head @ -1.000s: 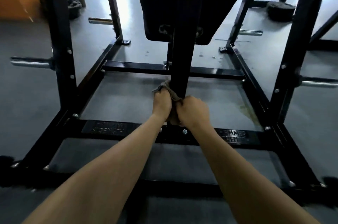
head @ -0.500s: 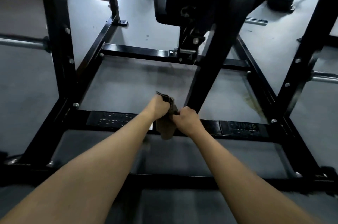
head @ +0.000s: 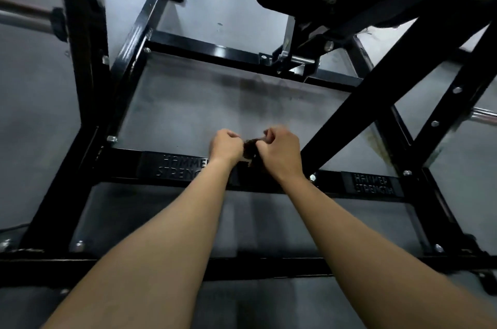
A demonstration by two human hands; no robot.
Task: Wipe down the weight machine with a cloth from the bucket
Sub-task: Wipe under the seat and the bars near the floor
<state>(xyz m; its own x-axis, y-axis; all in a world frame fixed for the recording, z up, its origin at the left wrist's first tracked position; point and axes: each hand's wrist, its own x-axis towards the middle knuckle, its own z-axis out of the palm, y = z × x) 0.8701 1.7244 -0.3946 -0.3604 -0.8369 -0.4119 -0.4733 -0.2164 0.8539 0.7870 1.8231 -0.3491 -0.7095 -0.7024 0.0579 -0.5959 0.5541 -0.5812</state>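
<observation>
The black steel frame of the weight machine (head: 349, 110) fills the view, with a slanted post rising to the upper right and a padded seat above. My left hand (head: 224, 145) and my right hand (head: 279, 151) are side by side just above the low crossbar (head: 330, 183) that bears raised lettering. Both hands grip a small dark brown cloth (head: 250, 149) bunched between them; most of it is hidden by my fingers. The cloth is off the slanted post, to its left. No bucket is in view.
A grey rubber floor (head: 188, 113) shows through the frame. Chrome weight pegs stick out at the left (head: 24, 19) and right (head: 484, 115). A rear crossbar (head: 215, 51) and side rails box in the space under the seat.
Both hands came off the slanted post with the cloth and moved left. The cloth hung down half a second ago; it is now bunched tighter between my hands. The view dropped closer to the base.
</observation>
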